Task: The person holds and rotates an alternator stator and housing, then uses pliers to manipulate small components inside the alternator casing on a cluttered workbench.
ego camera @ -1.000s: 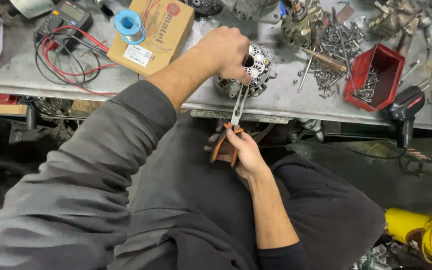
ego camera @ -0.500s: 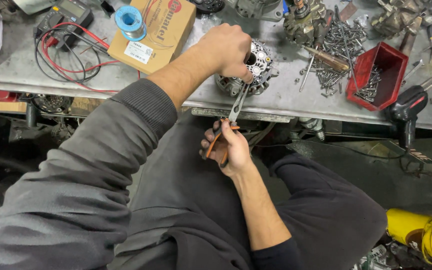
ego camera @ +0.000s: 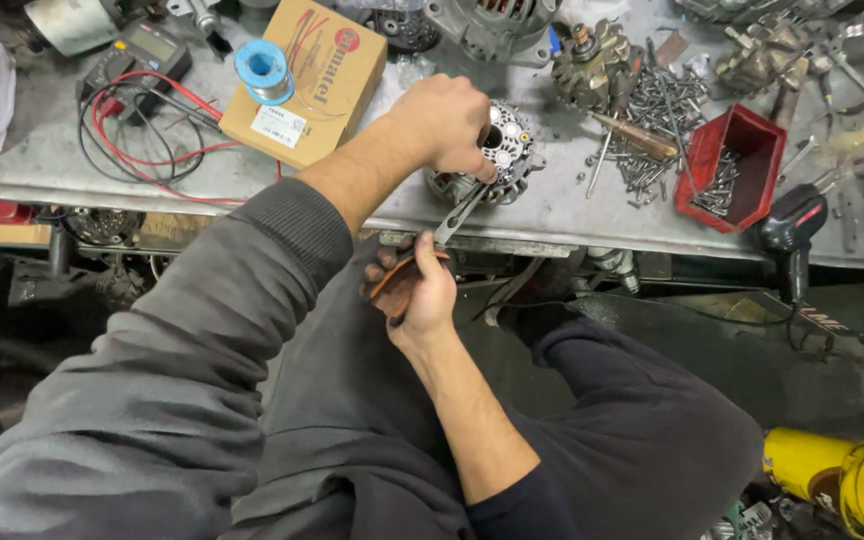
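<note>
1. Two hands work at the bench edge [ego camera: 592, 222]: the left hand [ego camera: 444, 122] clamps the alternator [ego camera: 504, 158] there.
2. Just below, the right hand [ego camera: 422, 292] squeezes pliers [ego camera: 430, 255] reaching up to the alternator.

On the grey tabletop [ego camera: 42, 165] lies a brown cardboard box [ego camera: 327, 85] with a blue spool of wire [ego camera: 262, 68] on it. To the left of the box is a multimeter [ego camera: 147, 50] with red and black leads [ego camera: 137, 135]. To the right stands a red bin [ego camera: 737, 165] with screws inside, beside a loose heap of screws [ego camera: 647, 130] and a wooden-handled screwdriver [ego camera: 637, 138]. A black cordless tool [ego camera: 790, 225] hangs at the tabletop's edge.
</note>
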